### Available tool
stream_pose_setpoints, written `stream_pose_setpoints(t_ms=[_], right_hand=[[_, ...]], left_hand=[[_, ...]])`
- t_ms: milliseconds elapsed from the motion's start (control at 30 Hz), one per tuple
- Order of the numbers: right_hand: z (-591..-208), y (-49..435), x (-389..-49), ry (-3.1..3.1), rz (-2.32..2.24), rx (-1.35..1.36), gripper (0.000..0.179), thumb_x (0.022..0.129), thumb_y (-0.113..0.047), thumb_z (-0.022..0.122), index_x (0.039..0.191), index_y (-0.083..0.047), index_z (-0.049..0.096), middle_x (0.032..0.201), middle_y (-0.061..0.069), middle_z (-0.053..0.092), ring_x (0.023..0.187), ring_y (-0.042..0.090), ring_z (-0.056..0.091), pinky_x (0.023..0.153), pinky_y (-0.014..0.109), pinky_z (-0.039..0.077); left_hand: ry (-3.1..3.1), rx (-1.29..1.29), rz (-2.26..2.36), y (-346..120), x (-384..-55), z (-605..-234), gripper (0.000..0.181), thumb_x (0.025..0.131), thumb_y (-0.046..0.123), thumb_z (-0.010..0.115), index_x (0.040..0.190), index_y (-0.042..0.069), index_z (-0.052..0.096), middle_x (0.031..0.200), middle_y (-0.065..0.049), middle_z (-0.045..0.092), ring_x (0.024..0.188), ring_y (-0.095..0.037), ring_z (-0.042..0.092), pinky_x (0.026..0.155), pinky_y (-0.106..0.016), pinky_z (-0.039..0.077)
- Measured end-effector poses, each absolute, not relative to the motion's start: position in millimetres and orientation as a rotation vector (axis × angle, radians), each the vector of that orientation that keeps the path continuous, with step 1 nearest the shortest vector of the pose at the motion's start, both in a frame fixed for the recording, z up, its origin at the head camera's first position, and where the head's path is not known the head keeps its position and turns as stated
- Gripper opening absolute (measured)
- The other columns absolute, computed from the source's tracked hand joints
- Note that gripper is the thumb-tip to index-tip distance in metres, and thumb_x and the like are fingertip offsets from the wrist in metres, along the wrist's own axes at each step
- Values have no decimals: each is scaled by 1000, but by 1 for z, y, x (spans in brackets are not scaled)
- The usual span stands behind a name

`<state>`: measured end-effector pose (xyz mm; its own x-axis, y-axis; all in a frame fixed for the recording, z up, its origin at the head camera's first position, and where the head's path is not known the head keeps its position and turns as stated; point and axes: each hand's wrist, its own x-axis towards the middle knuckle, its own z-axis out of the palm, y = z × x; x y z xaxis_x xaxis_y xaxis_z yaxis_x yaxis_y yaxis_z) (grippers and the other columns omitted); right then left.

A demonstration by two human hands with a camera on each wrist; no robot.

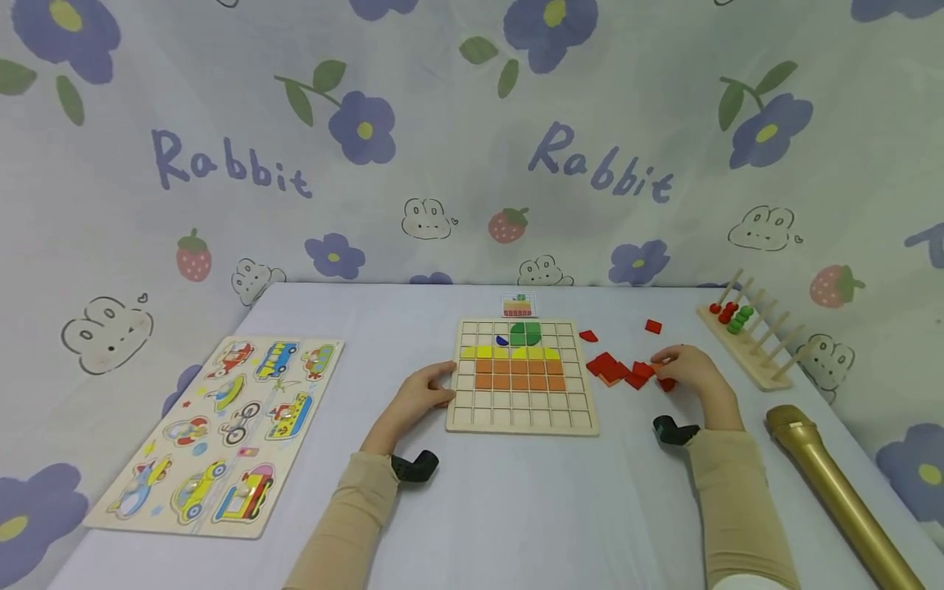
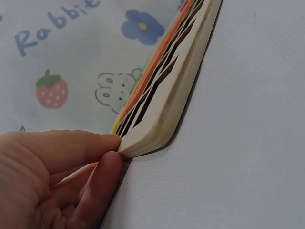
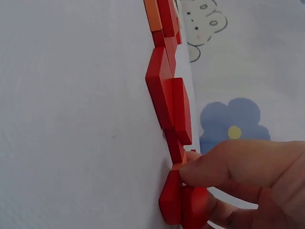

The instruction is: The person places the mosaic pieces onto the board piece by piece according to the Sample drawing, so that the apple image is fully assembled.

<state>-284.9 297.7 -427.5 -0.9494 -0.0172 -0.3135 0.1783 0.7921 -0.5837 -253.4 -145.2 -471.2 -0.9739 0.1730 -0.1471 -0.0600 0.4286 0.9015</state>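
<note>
While the left hand (image 1: pixel 416 393) holds the left edge of the grid board (image 1: pixel 519 414) between finger and thumb, the right hand (image 1: pixel 693 370) is among the red pieces (image 1: pixel 607 365), near the board's right edge. It seems to pinch a small orange piece (image 3: pixel 177 167), although the fingers partly cover this one. The board lies around the middle of the worktop (image 1: pixel 531 508), and a small picture card (image 1: pixel 519 305) is just beyond its far edge. Toward the worktop's left edge lies a puzzle board (image 1: pixel 188 471); toward the right edge are a bead stand (image 1: pixel 755 354), at the far corner, and a gold microphone (image 1: pixel 841 496).
</note>
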Motion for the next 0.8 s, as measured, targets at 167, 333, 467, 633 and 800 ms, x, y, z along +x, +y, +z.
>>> stream_pose_setpoints(t_ms=[167,333,467,633,800], right_hand=[[-427,295,-286,2696,-900,131,37,85,-14,55,115,7,53,108,25,53,94,34,49,79,45,43],[-427,296,-286,2691,-939,150,37,83,-14,56,114,6,51,103,23,53,91,33,49,75,41,43],[-430,298,-287,2721,-1004,147,36,83,-14,58,112,6,52,102,23,52,91,33,48,74,40,41],[-434,299,-287,2703,-1256,216,39,88,-12,56,122,6,50,116,25,49,97,30,49,81,34,46],[-429,293,-287,2409,-1789,269,49,90,-14,60,132,4,43,101,0,59,85,5,57,75,17,49]], left_hand=[[2454,105,1589,-145,-253,-470,54,84,8,65,136,9,47,81,-8,59,71,-13,57,69,-27,50],[2454,102,1588,-145,-252,-468,55,84,8,66,135,10,48,80,-8,59,70,-13,57,69,-28,49],[2451,95,1590,-144,-251,-467,55,84,7,66,136,10,48,79,-8,59,70,-13,58,69,-27,50],[2440,97,1607,-144,-251,-466,56,83,6,65,136,9,47,80,-8,59,70,-12,58,70,-27,50],[2433,95,1613,-144,-251,-466,56,83,6,65,136,9,47,80,-8,60,70,-12,58,70,-27,51]])
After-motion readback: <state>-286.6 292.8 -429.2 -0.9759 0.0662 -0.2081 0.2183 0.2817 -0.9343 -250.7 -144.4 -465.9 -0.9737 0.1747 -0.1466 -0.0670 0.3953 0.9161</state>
